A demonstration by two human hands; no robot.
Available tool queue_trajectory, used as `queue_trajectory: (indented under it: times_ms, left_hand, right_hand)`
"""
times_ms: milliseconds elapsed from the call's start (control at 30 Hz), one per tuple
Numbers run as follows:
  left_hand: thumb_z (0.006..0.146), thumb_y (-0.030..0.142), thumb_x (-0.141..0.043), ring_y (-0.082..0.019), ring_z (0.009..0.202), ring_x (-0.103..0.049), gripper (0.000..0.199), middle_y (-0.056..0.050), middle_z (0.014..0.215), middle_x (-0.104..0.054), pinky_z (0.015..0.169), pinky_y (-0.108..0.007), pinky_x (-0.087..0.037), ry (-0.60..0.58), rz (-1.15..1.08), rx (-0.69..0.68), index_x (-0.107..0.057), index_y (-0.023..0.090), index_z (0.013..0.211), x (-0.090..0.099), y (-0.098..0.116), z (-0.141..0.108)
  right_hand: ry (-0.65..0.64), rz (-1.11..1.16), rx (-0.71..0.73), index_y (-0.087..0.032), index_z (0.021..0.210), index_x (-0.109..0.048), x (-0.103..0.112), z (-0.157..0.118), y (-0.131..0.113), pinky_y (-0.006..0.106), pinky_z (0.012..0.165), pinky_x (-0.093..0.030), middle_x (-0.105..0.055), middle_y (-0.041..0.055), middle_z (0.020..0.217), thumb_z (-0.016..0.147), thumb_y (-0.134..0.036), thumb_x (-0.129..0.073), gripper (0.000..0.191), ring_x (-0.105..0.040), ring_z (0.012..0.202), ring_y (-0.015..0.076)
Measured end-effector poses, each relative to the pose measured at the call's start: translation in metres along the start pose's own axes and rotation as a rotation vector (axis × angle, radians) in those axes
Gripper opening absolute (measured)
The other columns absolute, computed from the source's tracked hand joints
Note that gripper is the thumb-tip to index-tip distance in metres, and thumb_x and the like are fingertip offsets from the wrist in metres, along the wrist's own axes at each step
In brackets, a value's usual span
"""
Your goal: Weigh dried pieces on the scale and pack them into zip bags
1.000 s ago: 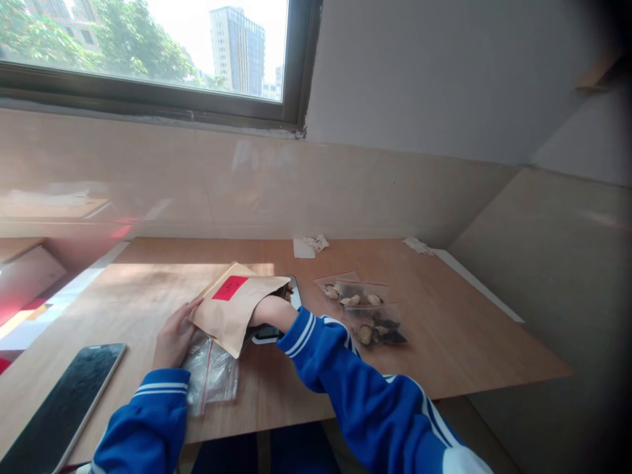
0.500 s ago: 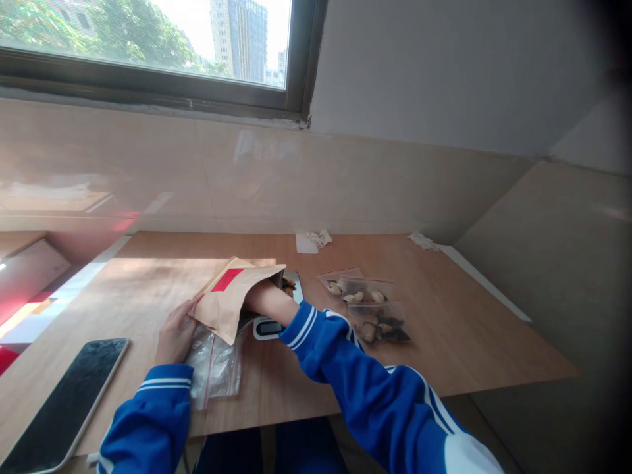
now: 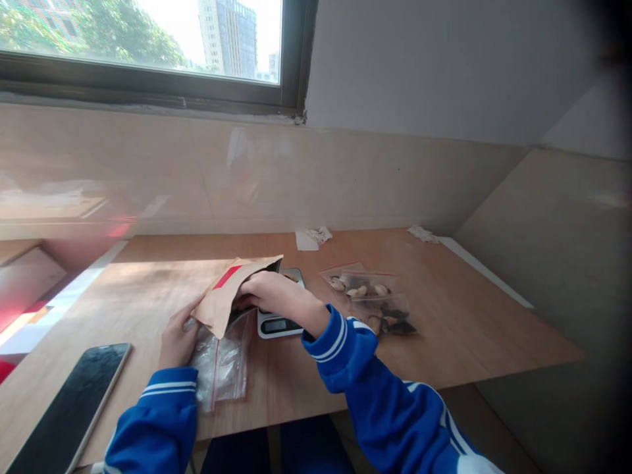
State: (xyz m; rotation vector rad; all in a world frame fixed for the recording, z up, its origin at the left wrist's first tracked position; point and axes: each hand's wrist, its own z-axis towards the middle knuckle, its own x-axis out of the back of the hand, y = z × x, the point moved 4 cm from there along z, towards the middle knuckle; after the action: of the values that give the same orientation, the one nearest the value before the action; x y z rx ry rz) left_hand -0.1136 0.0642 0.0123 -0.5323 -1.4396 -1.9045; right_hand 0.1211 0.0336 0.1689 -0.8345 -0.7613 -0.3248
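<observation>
A brown paper bag (image 3: 217, 306) with a red label lies tilted, its mouth towards the right. My left hand (image 3: 178, 334) grips the bag's lower left end. My right hand (image 3: 276, 299) is at the bag's open mouth, fingertips inside and hidden, so what they hold does not show. Behind and under my right wrist stands a small white digital scale (image 3: 268, 327) with a lit display; its plate is mostly covered. Clear zip bags (image 3: 230, 368) lie flat below the paper bag. To the right, zip bags with pale pieces (image 3: 364, 290) and dark pieces (image 3: 395, 322) lie overlapping.
A large phone (image 3: 69, 408) lies at the left of the wooden table (image 3: 444, 309). White paper with a crumpled tissue (image 3: 318, 236) and another crumpled tissue (image 3: 423, 234) are by the back wall. The table's front edge is close to my legs.
My right hand has drawn partly out of the paper bag towards the right, so its back now shows. More of the scale's front is visible. The view has shifted slightly.
</observation>
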Motion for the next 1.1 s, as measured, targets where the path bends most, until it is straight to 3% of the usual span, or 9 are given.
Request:
queue_trajectory:
  times_ms: [67,100,200,267,433,567,833,933,1100]
  left_hand:
    - [0.073,0.035,-0.049,-0.023,0.094,-0.063,0.054,-0.004,0.112,-0.067,0.087,-0.035,-0.05,0.002,0.026,0.004,-0.059,0.024,0.125,-0.001,-0.001,0.0]
    - [0.073,0.034,-0.048,-0.023,0.094,-0.063,0.054,-0.004,0.112,-0.067,0.087,-0.035,-0.05,0.003,0.032,0.001,-0.059,0.024,0.125,-0.001,-0.001,0.001]
    - [0.074,0.036,-0.047,-0.025,0.099,-0.061,0.053,-0.005,0.114,-0.066,0.091,-0.037,-0.047,0.014,0.04,-0.008,-0.059,0.023,0.124,-0.004,-0.004,0.002]
    - [0.075,0.038,-0.046,-0.026,0.102,-0.06,0.052,-0.007,0.114,-0.066,0.093,-0.038,-0.046,0.021,0.043,-0.008,-0.06,0.021,0.122,-0.005,-0.008,0.003]
    - [0.074,0.044,-0.047,-0.027,0.096,-0.061,0.049,-0.011,0.105,-0.066,0.089,-0.039,-0.047,0.03,0.068,0.018,-0.061,0.016,0.113,-0.007,-0.012,0.005]
    - [0.075,0.047,-0.045,-0.027,0.092,-0.061,0.048,-0.011,0.098,-0.067,0.085,-0.038,-0.048,0.008,0.076,0.014,-0.061,0.015,0.107,-0.006,-0.006,0.005]
    - [0.075,0.05,-0.043,-0.027,0.093,-0.059,0.045,-0.012,0.098,-0.066,0.086,-0.038,-0.046,-0.015,0.062,0.006,-0.06,0.015,0.097,-0.008,-0.004,0.004]
    - [0.075,0.05,-0.044,-0.027,0.093,-0.058,0.043,-0.011,0.098,-0.066,0.086,-0.038,-0.045,-0.016,0.059,-0.008,-0.06,0.016,0.096,-0.009,-0.005,0.004]
    - [0.076,0.05,-0.044,-0.027,0.092,-0.058,0.043,-0.011,0.097,-0.066,0.087,-0.039,-0.045,-0.019,0.05,-0.03,-0.06,0.016,0.098,-0.01,-0.006,0.004]
  right_hand:
    - [-0.087,0.056,0.12,-0.024,0.084,-0.072,0.016,-0.009,-0.01,0.025,0.084,-0.052,-0.071,-0.0026,0.094,0.08,-0.01,-0.064,0.017,-0.065,0.093,0.0147]
    - [-0.051,0.103,0.126,-0.024,0.087,-0.072,0.028,-0.015,-0.011,0.027,0.087,-0.051,-0.071,-0.0015,0.096,0.084,-0.013,-0.061,0.016,-0.064,0.095,0.015]
    - [0.177,0.27,0.016,-0.027,0.095,-0.071,0.057,-0.041,0.001,0.032,0.095,-0.049,-0.07,-0.0011,0.103,0.086,-0.023,-0.06,0.015,-0.063,0.103,0.0162]
    - [0.333,0.383,-0.108,-0.027,0.096,-0.07,0.06,-0.065,0.021,0.035,0.097,-0.048,-0.07,0.0001,0.104,0.084,-0.028,-0.062,0.015,-0.063,0.104,0.0183]
    - [0.576,0.488,-0.457,-0.02,0.094,-0.071,0.017,-0.124,0.091,0.039,0.091,-0.052,-0.072,0.0073,0.1,0.078,-0.034,-0.066,0.022,-0.066,0.098,0.0228]
    - [0.535,0.471,-0.521,-0.017,0.095,-0.071,-0.021,-0.139,0.118,0.039,0.091,-0.051,-0.072,0.009,0.102,0.079,-0.033,-0.065,0.023,-0.066,0.099,0.0237]
    - [0.383,0.254,-0.392,-0.022,0.104,-0.071,-0.02,-0.127,0.108,0.039,0.096,-0.045,-0.07,0.0065,0.109,0.086,-0.031,-0.058,0.024,-0.061,0.108,0.0232]
    - [0.441,0.251,-0.369,-0.022,0.105,-0.07,-0.017,-0.131,0.106,0.038,0.094,-0.047,-0.069,0.0067,0.11,0.087,-0.032,-0.057,0.024,-0.061,0.107,0.0224]
    - [0.62,0.188,-0.373,-0.02,0.105,-0.069,-0.015,-0.134,0.096,0.033,0.082,-0.05,-0.069,0.007,0.1,0.086,-0.033,-0.059,0.025,-0.063,0.089,0.019]
